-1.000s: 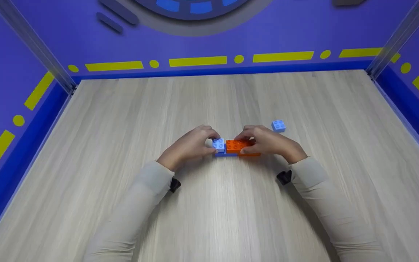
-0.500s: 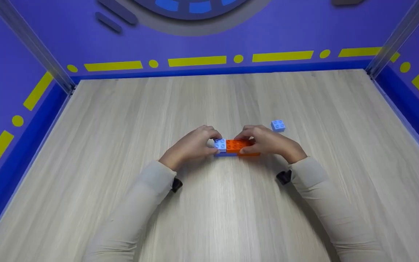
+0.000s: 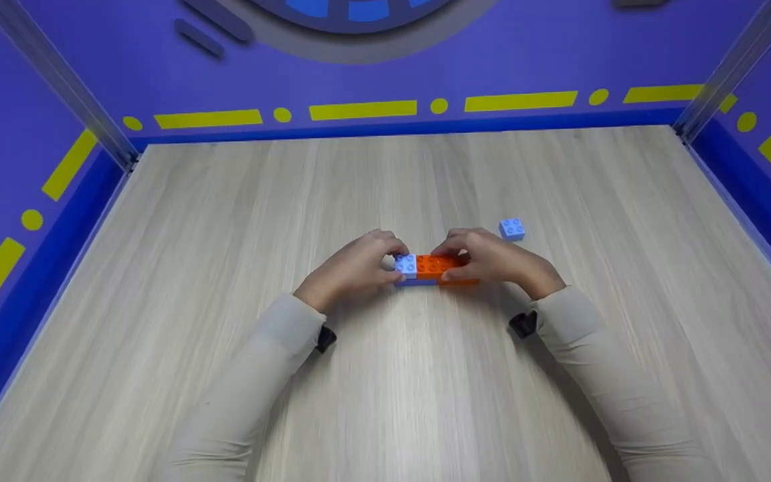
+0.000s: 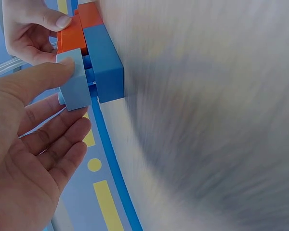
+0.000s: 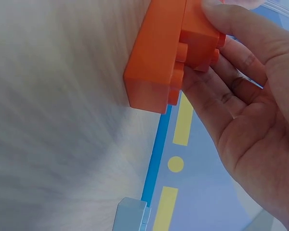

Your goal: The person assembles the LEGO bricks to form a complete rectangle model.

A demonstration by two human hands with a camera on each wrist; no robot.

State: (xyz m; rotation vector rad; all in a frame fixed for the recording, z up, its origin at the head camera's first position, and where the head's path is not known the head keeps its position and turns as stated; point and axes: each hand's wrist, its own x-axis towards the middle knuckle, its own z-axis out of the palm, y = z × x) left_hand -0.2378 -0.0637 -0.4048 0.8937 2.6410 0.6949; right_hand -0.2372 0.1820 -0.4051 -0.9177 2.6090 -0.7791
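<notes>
My left hand (image 3: pixel 352 268) pinches a light blue building brick (image 4: pixel 74 86) between thumb and fingers. That brick sits over the left end of a darker blue brick (image 4: pixel 106 65), whose studs show in a gap beneath it. Against its right side stands an upper orange brick (image 3: pixel 429 266), which my right hand (image 3: pixel 496 261) pinches from front and back. Under the upper orange brick, a lower orange brick (image 5: pixel 156 53) lies end to end with the darker blue one on the table. Several of the lower orange brick's studs are bare at its right end.
Behind the right hand, a loose light blue brick (image 3: pixel 511 229) lies on the wooden table (image 3: pixel 278 201). Purple-blue panels (image 3: pixel 359 80) with yellow marks enclose the table at the back and both sides.
The left hand has shifted slightly right with the light blue brick, closing the gap beside the upper orange brick. The right hand has stayed in place.
</notes>
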